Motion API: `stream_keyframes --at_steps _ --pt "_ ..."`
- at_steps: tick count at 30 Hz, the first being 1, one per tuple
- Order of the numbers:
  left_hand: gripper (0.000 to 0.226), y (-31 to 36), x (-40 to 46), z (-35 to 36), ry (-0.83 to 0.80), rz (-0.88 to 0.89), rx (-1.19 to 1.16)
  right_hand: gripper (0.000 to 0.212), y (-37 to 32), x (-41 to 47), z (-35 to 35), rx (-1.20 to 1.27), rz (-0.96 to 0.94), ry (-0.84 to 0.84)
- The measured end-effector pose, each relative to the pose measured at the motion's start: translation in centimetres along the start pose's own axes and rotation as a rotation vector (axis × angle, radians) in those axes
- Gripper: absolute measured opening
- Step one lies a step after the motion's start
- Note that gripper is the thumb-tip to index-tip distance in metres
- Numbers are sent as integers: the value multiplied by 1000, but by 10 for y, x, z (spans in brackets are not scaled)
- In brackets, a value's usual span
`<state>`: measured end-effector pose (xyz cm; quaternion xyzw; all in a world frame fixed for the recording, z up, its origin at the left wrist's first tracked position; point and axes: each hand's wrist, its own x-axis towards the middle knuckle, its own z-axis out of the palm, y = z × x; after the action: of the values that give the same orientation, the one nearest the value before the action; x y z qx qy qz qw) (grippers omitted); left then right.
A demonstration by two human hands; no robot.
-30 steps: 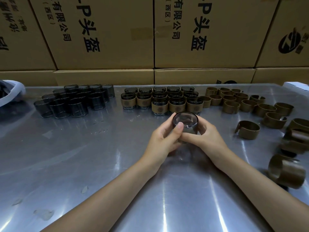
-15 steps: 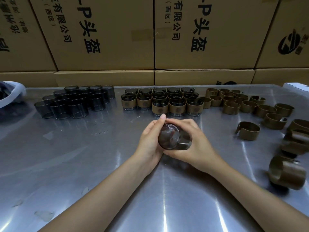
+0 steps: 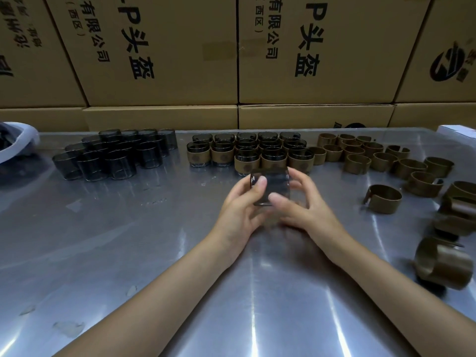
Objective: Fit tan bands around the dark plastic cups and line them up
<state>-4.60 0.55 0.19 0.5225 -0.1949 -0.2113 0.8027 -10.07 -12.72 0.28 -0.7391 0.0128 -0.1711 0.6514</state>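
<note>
Holding a bare dark cup (image 3: 270,186) between both hands, left hand (image 3: 240,210) and right hand (image 3: 306,207) pinching; it could slip, toppling banded cups (image 3: 273,157) at twelve o'clock.

Bare table (image 3: 128,240) near; banded cups (image 3: 273,157) block beyond.
</note>
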Motion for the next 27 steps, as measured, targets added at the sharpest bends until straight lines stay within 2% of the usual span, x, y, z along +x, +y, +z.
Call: stream_keyframes --at_steps 4,10,12,15,17,20,23,27 --pt "54 2 -2 -1 -8 8 1 58 0 5 -4 183 178 -57" --pt "71 3 1 -3 -35 6 55 37 6 9 -10 337 187 -52" --pt "68 4 2 -4 -11 -5 177 41 8 9 -13 375 154 -68" --pt "56 6 4 -7 -24 32 455 61 8 7 -13 372 125 -101" --pt "52 8 5 -9 25 10 515 71 9 6 -13 359 128 -136" --pt "40 10 5 -14 13 -25 499 72 7 7 -13 389 158 -176" --pt "48 9 4 -23 -53 -11 339 65 4 9 -12 433 221 -192" --pt "59 10 2 -32 -174 71 244 70 0 9 -11 362 270 -185"
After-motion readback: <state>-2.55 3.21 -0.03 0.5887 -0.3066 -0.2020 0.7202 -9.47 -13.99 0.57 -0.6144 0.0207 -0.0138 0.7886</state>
